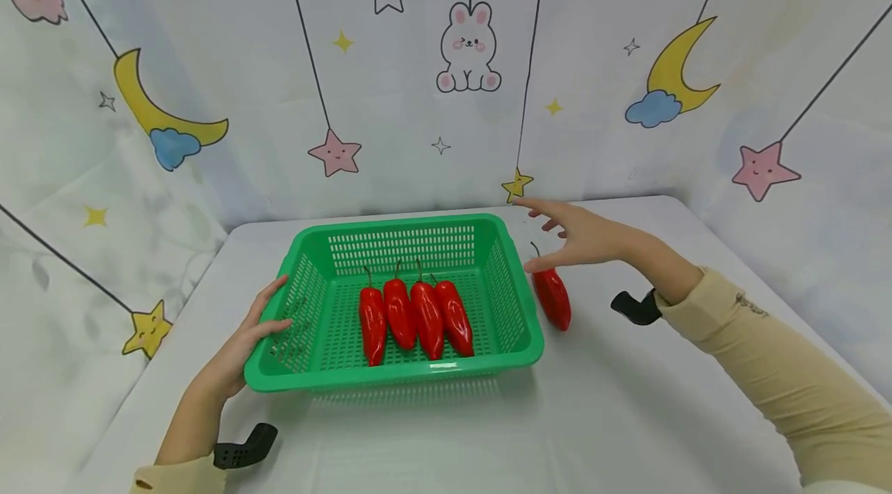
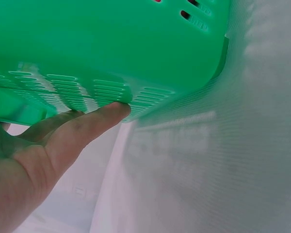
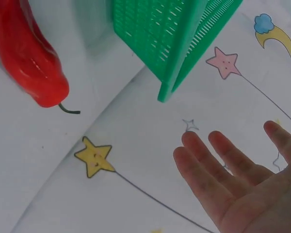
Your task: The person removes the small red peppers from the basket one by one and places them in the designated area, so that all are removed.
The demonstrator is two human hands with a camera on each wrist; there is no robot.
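Note:
My left hand (image 1: 240, 335) is at the left side of a green plastic basket (image 1: 390, 376), thumb and fingers spread at its rim. In the left wrist view its thumb stretches straight along the slotted wall. Several red chili peppers (image 1: 427, 320) lie side by side in the basket, stems pointing away from me. My right hand (image 1: 581, 234) hovers off the basket's right end, thumb and fingers spread apart, holding nothing. Below its thumb a single red chili pepper (image 1: 554, 300) rests on the white table; the right wrist view shows it well apart from the fingers.
The white table (image 1: 627, 416) stretches around the basket to its back edge. Behind it hangs a pale cloth backdrop (image 1: 418, 99) printed with moons, stars and rabbits. A black wrist device (image 1: 636, 308) is on the right wrist and another black device (image 1: 247, 447) on the left.

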